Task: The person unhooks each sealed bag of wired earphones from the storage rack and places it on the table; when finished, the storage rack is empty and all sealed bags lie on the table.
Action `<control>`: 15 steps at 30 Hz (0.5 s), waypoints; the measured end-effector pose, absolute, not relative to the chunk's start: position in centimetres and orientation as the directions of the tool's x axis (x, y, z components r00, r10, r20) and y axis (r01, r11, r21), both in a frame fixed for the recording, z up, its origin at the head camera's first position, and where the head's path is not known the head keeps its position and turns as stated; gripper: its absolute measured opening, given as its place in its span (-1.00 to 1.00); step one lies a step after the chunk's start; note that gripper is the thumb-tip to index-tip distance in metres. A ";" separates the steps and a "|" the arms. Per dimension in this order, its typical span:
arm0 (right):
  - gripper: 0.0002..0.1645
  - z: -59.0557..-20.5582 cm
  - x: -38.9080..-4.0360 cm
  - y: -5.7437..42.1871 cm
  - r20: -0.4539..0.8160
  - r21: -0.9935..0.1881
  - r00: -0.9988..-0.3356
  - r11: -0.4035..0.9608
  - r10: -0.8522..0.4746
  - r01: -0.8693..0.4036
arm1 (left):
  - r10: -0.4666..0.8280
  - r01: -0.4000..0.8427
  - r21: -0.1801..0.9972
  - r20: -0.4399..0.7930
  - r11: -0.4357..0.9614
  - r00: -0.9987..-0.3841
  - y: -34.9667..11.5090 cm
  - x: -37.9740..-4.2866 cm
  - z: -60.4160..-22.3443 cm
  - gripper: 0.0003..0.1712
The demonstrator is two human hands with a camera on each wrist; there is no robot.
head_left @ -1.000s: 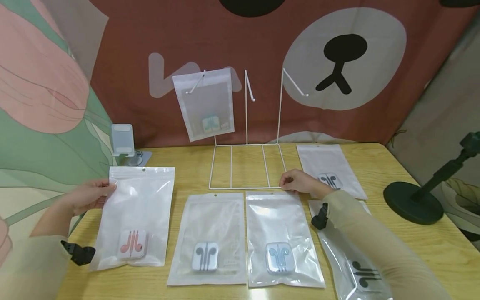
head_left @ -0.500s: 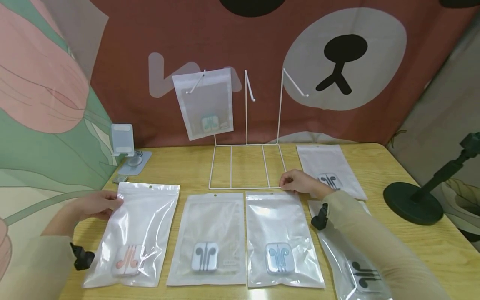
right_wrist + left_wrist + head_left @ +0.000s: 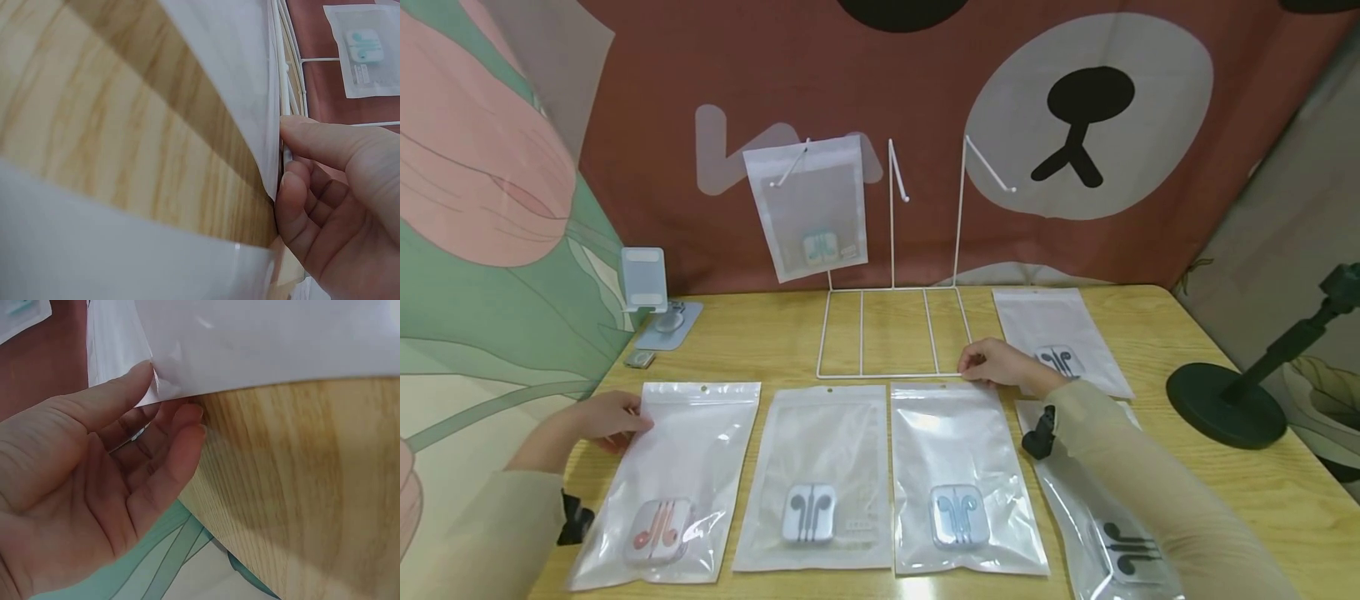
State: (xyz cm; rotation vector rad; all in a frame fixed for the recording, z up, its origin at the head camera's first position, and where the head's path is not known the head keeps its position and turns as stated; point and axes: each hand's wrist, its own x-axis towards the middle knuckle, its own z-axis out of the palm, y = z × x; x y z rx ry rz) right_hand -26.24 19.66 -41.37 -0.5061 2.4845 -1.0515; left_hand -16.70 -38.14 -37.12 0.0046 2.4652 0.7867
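My left hand (image 3: 606,419) pinches the upper left edge of a clear-fronted zip bag (image 3: 700,450) that holds a case of pink earphones (image 3: 658,531). In the left wrist view the thumb lies over the bag's corner (image 3: 250,344), close above the wood. My right hand (image 3: 1000,364) grips the front right corner of a white wire display rack (image 3: 887,377); the right wrist view shows thumb and fingers around the white rod (image 3: 287,152). A bag with mint earphones (image 3: 808,196) hangs on the rack's left hook.
Beside the pink one lie bags with grey earphones (image 3: 827,437) and blue earphones (image 3: 951,437). Two bags with dark earphones, one behind (image 3: 1045,317) and one partly under the right sleeve (image 3: 1060,492), lie at right. A phone stand (image 3: 645,279) and a black-based stand (image 3: 1225,407) flank the rack.
My left hand has brought the pink-earphone bag down toward the front edge and slightly right, into line with the other bags. A small object behind it came into view. My right hand stayed put.
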 end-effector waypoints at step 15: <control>-0.94 -41.4 -26.3 19.7 -0.208 -0.739 -0.856 0.650 -0.473 -0.180 | 0.140 -0.041 0.389 -0.425 0.920 -0.894 -37.6 -16.9 -36.2 -0.68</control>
